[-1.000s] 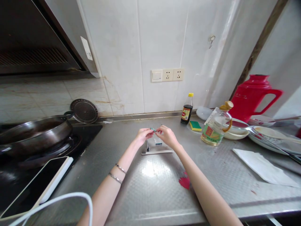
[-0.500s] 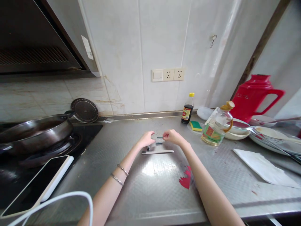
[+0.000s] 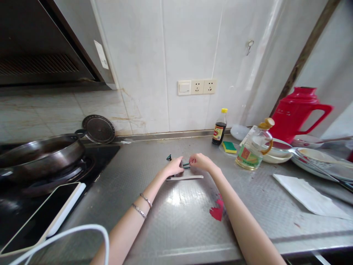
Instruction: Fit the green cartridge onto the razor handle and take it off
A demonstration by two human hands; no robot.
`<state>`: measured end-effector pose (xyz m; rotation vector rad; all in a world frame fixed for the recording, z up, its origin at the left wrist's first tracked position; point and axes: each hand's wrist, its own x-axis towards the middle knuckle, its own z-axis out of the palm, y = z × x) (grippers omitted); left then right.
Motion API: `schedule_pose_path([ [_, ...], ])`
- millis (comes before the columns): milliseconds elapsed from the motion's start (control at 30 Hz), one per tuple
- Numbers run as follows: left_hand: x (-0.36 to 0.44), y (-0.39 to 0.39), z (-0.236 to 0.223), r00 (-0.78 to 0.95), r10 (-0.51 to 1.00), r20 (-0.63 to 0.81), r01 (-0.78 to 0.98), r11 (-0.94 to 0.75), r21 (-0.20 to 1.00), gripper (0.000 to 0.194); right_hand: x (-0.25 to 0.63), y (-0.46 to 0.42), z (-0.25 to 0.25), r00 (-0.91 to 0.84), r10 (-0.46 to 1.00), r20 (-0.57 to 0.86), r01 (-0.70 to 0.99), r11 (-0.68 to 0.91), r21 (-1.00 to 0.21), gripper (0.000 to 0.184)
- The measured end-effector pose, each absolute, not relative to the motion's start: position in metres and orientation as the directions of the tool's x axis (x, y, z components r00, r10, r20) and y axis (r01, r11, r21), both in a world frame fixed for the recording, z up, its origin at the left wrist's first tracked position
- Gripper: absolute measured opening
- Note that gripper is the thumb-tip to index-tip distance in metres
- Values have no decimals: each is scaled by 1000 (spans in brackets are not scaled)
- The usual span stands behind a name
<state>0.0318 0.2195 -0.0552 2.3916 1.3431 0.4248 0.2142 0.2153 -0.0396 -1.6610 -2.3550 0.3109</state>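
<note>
My right hand (image 3: 200, 162) pinches the end of a thin dark-green handle, apparently a razor (image 3: 186, 163), low over the metal counter. A small dark-green head (image 3: 169, 157) shows beyond my left hand; whether it belongs to this handle is hidden. My left hand (image 3: 174, 166) faces the right one, thumb and fingers curved apart around the handle's left part. A second similar handle (image 3: 187, 167) lies just below the first. Nearer to me, a white-handled toothbrush (image 3: 190, 177) lies crosswise, its head end partly behind my left hand.
On the left, a wok (image 3: 44, 154) sits on the stove, with a phone (image 3: 46, 213) and white cable (image 3: 91, 226) nearer. At right stand a soy sauce bottle (image 3: 219, 129), sponge (image 3: 229, 147), oil jug (image 3: 250, 152), red thermos (image 3: 295, 116), dishes and a white napkin (image 3: 309, 195).
My left hand has shifted right, closer to the right hand, uncovering the dark-green head behind it. My right hand keeps its pinch and has dipped slightly with the handle.
</note>
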Motion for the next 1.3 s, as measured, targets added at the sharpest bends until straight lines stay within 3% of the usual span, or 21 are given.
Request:
schedule_pose_path([
  [267,31,220,-58,492,865,99,722,-469,509,63,212,212,-37,-334,939,80,888,342,-306,20],
  [833,31,217,-53,502,860,90,718,-473,511,52,208,209,-37,-334,941,55,895,335,-295,21],
  [1100,30,216,-53,511,855,87,713,-478,512,59,208,209,-37,-329,940,86,894,340,-292,21],
  [1300,30,213,-40,459,881,113,687,-433,584,70,211,209,-34,-287,951,114,899,308,-310,24],
])
